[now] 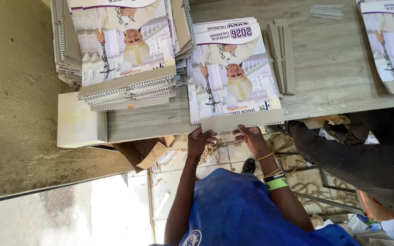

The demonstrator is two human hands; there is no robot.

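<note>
- Right now, the left hand (200, 140) and the right hand (251, 138) both sit at the near edge of a calendar stack (233, 73) on the grey tabletop (334, 59).
- Each grip is closed on the punched grey backing card (242, 122) at the bottom of that stack, with the fingers curled over its edge.
- The stack lies flat and hangs a little over the tabletop's front edge.
- Just to its left is a taller pile of bound calendars (128, 59) with wire spirals.
- Some grey card strips (281, 54) lie touching the stack's right side.
- More calendars (391, 45) sit far over at the right.
- A loose wire coil (327, 11) rests near the back.
- The right wrist wears a green band (277, 183) and thin bangles.
- Another person's dark sleeve (343, 155) reaches in from the right.
</note>
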